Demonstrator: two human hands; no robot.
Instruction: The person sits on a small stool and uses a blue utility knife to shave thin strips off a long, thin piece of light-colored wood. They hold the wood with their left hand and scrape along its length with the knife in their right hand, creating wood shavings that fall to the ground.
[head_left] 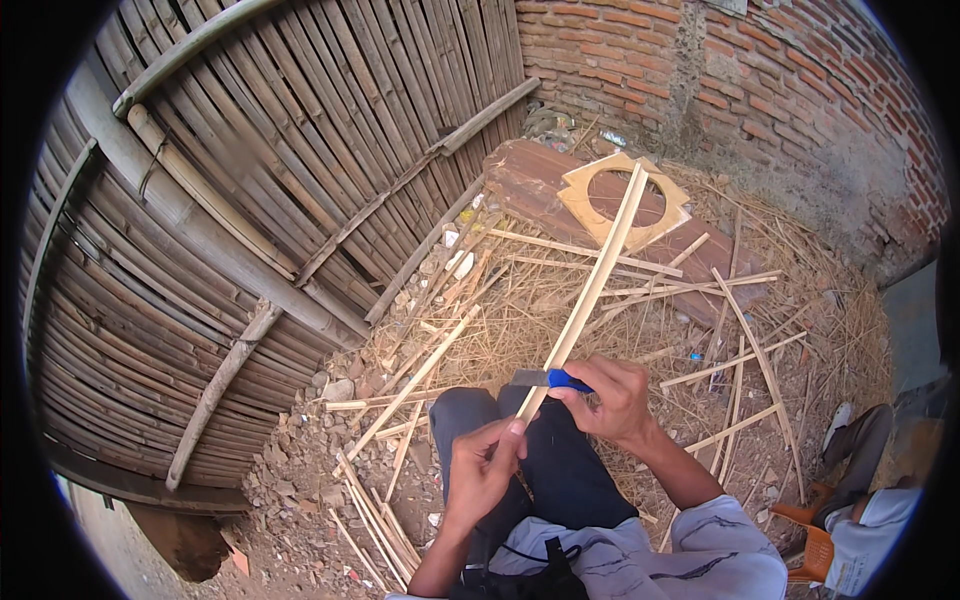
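My left hand [482, 470] is closed around the near end of a long, pale bamboo strip [600, 268], which slants up and away to the right over my knees. In my right hand [612, 400] is a knife [570, 380] with a blue handle, gripped in closed fingers. Its short grey blade points left and crosses the strip just beyond my left hand. Whether the edge bites into the strip I cannot tell. The strip's far end passes in front of a square tan board [668, 232] with a large round hole.
Loose strips [765, 375] and straw litter the ground ahead, and more strips [378, 525] lie left of my legs. A brown plank [530, 180] lies beneath the holed board. A bamboo fence [250, 150] and a brick wall [620, 60] stand behind. Another person [865, 460] sits at right.
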